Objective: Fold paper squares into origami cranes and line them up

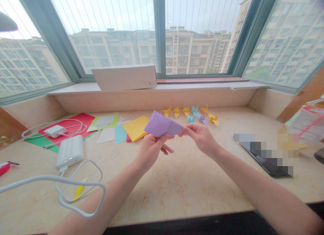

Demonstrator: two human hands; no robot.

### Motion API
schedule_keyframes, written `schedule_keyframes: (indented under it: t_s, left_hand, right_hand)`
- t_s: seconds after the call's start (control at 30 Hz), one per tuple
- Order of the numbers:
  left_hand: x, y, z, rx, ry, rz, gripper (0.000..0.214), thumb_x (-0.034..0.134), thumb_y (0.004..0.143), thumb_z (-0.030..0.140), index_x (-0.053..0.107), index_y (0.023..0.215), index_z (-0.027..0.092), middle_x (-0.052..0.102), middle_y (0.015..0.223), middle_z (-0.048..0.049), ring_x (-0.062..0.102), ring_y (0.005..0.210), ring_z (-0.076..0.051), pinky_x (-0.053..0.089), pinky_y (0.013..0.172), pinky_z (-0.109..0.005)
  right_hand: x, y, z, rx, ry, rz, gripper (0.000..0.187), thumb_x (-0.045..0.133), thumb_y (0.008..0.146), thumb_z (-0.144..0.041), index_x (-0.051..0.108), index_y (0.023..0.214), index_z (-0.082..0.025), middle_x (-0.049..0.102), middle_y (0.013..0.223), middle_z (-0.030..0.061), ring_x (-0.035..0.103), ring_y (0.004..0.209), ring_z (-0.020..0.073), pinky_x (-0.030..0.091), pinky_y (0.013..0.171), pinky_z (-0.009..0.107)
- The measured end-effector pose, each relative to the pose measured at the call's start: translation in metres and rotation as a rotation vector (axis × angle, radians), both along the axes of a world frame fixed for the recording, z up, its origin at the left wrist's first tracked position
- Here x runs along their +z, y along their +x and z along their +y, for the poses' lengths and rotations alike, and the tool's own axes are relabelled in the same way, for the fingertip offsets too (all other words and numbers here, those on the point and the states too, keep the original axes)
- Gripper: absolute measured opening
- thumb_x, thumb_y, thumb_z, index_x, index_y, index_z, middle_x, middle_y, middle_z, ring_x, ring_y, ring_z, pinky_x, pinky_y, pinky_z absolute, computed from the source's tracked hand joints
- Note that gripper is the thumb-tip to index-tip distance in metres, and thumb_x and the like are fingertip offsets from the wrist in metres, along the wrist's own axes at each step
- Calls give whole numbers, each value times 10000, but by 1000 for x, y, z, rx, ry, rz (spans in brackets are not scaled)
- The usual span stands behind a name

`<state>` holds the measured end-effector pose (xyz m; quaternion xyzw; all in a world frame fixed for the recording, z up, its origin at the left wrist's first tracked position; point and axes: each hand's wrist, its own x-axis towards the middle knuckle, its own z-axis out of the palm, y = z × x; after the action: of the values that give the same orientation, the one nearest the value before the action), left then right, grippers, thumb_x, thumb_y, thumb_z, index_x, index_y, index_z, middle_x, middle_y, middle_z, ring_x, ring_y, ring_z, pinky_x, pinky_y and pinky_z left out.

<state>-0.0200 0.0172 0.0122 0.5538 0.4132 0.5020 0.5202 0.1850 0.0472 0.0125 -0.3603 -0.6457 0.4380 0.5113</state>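
Note:
A folded sheet of purple origami paper (160,123) is held up above the counter between both hands. My left hand (155,145) pinches its lower edge with the thumb on top, the other fingers partly beneath it. At the narrow right tip, my right hand (198,136) grips the paper between thumb and forefinger. Behind the hands stand several small folded paper cranes: orange ones (176,111), blue ones (194,110) and a purple one (202,118). Just left of the held paper lies a yellow paper stack (136,127).
On the left are red paper (83,122), a white charger (55,130), a white power bank (70,152) and a looping cable (98,184). A phone (265,157) lies on the right, near a clear plastic container (312,120). A white box (125,78) stands on the sill.

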Motion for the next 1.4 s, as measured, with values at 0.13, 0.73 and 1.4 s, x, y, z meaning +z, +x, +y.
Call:
schedule_keyframes:
  t_s: [0.13, 0.73, 1.4]
  left_hand:
    - [1, 1, -3, 40, 13, 21, 373, 672, 866, 446, 702, 715, 107, 749, 665, -116, 678, 475, -168, 505, 456, -239]
    - [-12, -2, -1, 131, 195, 189, 416, 652, 798, 188, 725, 1206, 156, 781, 1070, -104, 742, 901, -247, 602, 758, -321]
    - [-7, 6, -6, 37, 215, -165, 231, 727, 851, 305, 761, 1036, 169, 773, 1004, -53, 731, 913, -186, 612, 885, -353]
  right_hand:
    - [-6, 0, 2, -7, 30, -111, 349, 615, 919, -515, 736, 908, -187, 796, 885, 85, 735, 858, 237, 547, 835, 405]
    - [-11, 2, -12, -19, 945, -630, 244, 603, 946, -224, 641, 1180, -282, 650, 1329, 96, 600, 1231, 255, 388, 1095, 495]
    - [-10, -7, -8, -180, 291, -141, 242, 599, 948, -374, 730, 848, -196, 756, 1026, 92, 704, 954, 235, 543, 870, 388]
